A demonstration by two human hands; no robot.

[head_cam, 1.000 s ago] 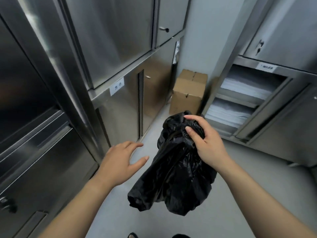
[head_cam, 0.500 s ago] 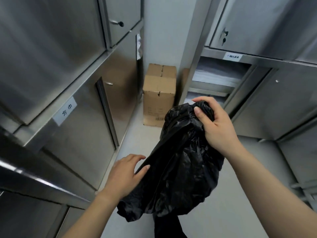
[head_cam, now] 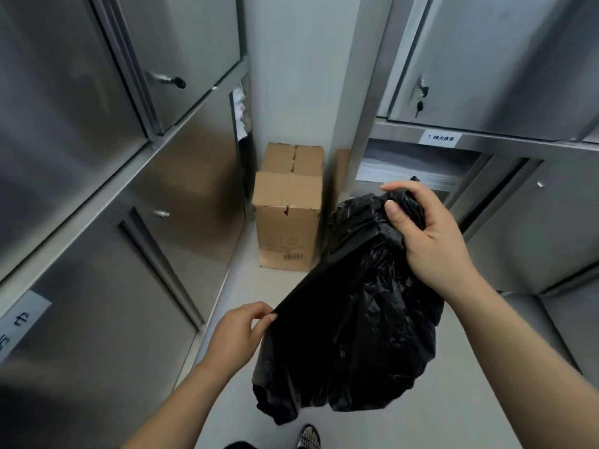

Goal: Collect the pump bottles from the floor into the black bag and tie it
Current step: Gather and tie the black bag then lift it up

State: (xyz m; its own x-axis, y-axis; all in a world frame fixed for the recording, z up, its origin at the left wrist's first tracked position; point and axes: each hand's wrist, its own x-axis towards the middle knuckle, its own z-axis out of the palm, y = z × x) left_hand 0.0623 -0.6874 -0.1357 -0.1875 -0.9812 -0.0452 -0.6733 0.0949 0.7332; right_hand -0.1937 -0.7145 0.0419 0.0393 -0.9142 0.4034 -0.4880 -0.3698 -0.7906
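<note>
Head view. The right hand [head_cam: 431, 241] was closed in a fist around the bunched, gathered top of a black plastic bag [head_cam: 353, 338], its thumb laid across the crumpled folds and its fingers wrapped behind them. The left hand [head_cam: 236, 338] pinched one edge of the same bag between thumb and fingertips, drawing that edge into a taut, straight line running up toward the right fist. Between and below the two grips the bag hung clear of the floor [head_cam: 246, 286] as a slack, irregular sack; its thin film was glossy and heavily wrinkled, with a rumpled lower end. Whether it held anything could not be told.

Beyond the bag, a tall rectangular cardboard box [head_cam: 287, 209] stood upright on the smooth pale floor against a plain light wall, its top flaps closed along a taped seam and a small printed label low on its front face. Brushed stainless-steel cabinets [head_cam: 97, 157] with flat doors lined the left side, one door carrying a keyed lock [head_cam: 176, 82] and a white label strip [head_cam: 19, 322]. A matching steel unit [head_cam: 505, 59] stood at right, with a labelled shelf edge [head_cam: 439, 137] above an open compartment holding stacked, folded white linens [head_cam: 405, 170]. The toe of a patterned shoe [head_cam: 309, 435] showed at the bottom edge.
</note>
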